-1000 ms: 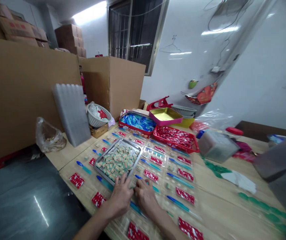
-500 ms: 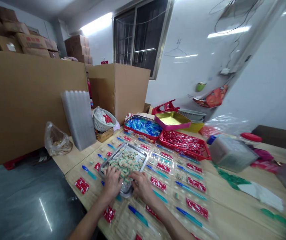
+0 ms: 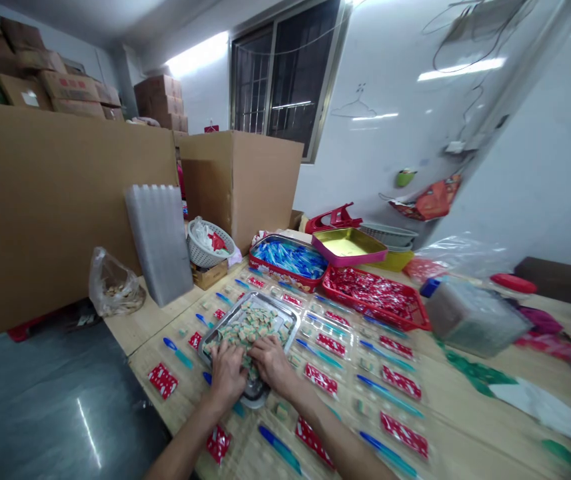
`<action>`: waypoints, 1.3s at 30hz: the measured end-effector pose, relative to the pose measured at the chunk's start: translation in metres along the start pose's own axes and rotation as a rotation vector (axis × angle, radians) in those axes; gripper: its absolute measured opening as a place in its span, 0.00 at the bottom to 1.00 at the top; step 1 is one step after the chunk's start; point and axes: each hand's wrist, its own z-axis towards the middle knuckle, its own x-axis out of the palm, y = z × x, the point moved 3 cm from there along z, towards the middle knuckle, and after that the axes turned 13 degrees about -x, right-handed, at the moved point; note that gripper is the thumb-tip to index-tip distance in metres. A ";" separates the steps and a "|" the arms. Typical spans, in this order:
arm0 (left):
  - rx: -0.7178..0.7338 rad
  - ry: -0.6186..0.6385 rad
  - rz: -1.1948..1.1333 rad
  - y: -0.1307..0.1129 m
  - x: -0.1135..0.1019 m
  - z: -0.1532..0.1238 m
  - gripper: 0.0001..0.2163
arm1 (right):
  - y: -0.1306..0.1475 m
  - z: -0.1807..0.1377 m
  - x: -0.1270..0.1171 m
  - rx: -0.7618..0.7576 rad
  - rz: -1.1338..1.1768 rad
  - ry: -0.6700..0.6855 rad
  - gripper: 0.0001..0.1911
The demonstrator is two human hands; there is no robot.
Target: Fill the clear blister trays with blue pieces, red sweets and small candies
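Note:
A steel tray (image 3: 285,321) of small green-and-tan wrapped pieces (image 3: 251,322) sits on clear blister sheets (image 3: 345,347) on the wooden table. My left hand (image 3: 227,372) rests in the near end of the tray with its fingers curled into the pieces. Beside it, my right hand (image 3: 271,360) lies over the pile, fingers bent down among the pieces. I cannot see what either hand holds. Blue pens (image 3: 389,395) and red packets (image 3: 320,379) fill the blister pockets around the tray.
A tray of blue pens (image 3: 288,257), a red basket of red packets (image 3: 372,291) and a yellow-lined pink tray (image 3: 348,244) stand behind. Large cardboard boxes (image 3: 60,207), a grey plastic stack (image 3: 159,241) and a white basket (image 3: 208,243) line the left. A clear container (image 3: 472,319) lies right.
Both hands have moved forward from the table in front of the tray into the tray's pile of pieces. The view has shifted slightly.

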 end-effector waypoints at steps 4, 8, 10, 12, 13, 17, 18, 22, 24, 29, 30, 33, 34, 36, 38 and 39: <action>0.029 -0.036 -0.052 0.003 -0.001 0.002 0.09 | -0.003 -0.003 0.001 0.128 0.184 -0.136 0.10; -0.016 -0.070 -0.152 0.008 -0.003 0.006 0.11 | -0.008 -0.005 0.004 0.267 0.318 -0.222 0.09; -0.034 -0.049 -0.238 0.010 -0.004 0.009 0.11 | -0.008 -0.006 0.004 0.290 0.361 -0.232 0.09; -0.060 -0.009 -0.336 0.012 -0.005 0.011 0.11 | -0.008 -0.007 0.002 0.290 0.401 -0.239 0.10; -0.077 0.009 -0.380 0.014 -0.005 0.012 0.12 | -0.007 -0.007 0.001 0.291 0.422 -0.242 0.10; -0.115 0.014 -0.487 0.018 -0.005 0.012 0.11 | -0.004 -0.008 -0.002 0.298 0.518 -0.219 0.12; -0.117 0.012 -0.501 0.019 -0.004 0.012 0.10 | -0.003 -0.007 -0.002 0.297 0.534 -0.210 0.12; -0.120 0.022 -0.520 0.021 -0.001 0.011 0.10 | -0.002 -0.005 -0.002 0.295 0.543 -0.219 0.12; -0.132 0.035 -0.514 0.022 -0.001 0.010 0.12 | -0.003 -0.005 -0.002 0.299 0.547 -0.237 0.11; -0.018 -0.112 -0.492 0.015 -0.014 0.005 0.22 | -0.001 -0.005 -0.001 0.275 0.553 -0.241 0.10; 0.021 -0.116 -0.499 0.012 -0.016 0.004 0.21 | 0.001 -0.005 -0.002 0.269 0.559 -0.243 0.10; 0.034 0.015 -0.597 0.007 -0.016 0.003 0.13 | 0.004 -0.004 -0.002 0.282 0.588 -0.250 0.10; -0.003 0.061 -0.656 0.007 -0.014 0.004 0.10 | 0.005 -0.004 -0.002 0.297 0.605 -0.257 0.10; -0.113 0.134 -0.814 0.009 -0.010 0.005 0.06 | 0.006 -0.004 -0.001 0.331 0.662 -0.290 0.08; -0.235 0.202 -1.012 0.013 -0.006 0.005 0.04 | 0.006 -0.004 -0.001 0.344 0.737 -0.329 0.07; -0.290 0.238 -1.106 0.014 -0.004 0.005 0.04 | 0.006 -0.005 0.000 0.348 0.769 -0.346 0.07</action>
